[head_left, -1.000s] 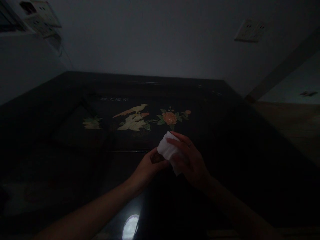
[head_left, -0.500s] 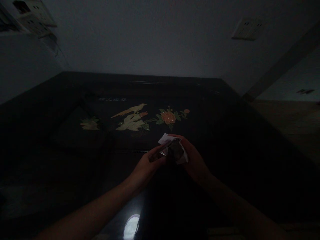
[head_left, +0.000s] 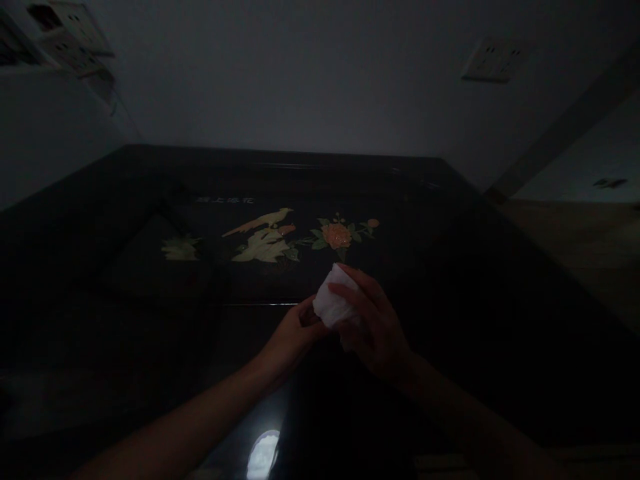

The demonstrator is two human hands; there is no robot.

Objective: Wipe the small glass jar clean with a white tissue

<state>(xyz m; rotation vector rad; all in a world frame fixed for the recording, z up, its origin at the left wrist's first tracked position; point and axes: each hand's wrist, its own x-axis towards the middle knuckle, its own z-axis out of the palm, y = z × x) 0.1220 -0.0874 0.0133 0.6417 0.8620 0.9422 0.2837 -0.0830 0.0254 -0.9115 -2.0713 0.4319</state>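
Holding a white cloth (head_left: 332, 305) against a dark object (head_left: 309, 315), over a dark table (head_left: 450, 320)

The left hand (head_left: 290, 340) grasps the dark object from its left side, with thumb and fingers curved about it. Most of this object is hidden by the cloth and by dim light, so I cannot tell what it is. The right hand (head_left: 376, 320) grasps the white cloth, maybe of paper, with fingers spread on its upper face. In my judgement, the left hand serves as a firm support, so that the right hand can press without pushing the object away. Both hands meet near the middle of the table, on the near side of a picture of a bird (head_left: 263, 235) and a flower (head_left: 337, 235). Whether they rest on the table or are lifted a little, I cannot tell.

The far edge of the table runs along the wall (head_left: 300, 80), where a socket (head_left: 495, 60) is fixed at the right. This wall limits forward reach, but it is well apart from the hands. The right edge is slanted, with floor (head_left: 580, 240) beyond. The table extends widely on both sides, so sideways movement should be comfortable.
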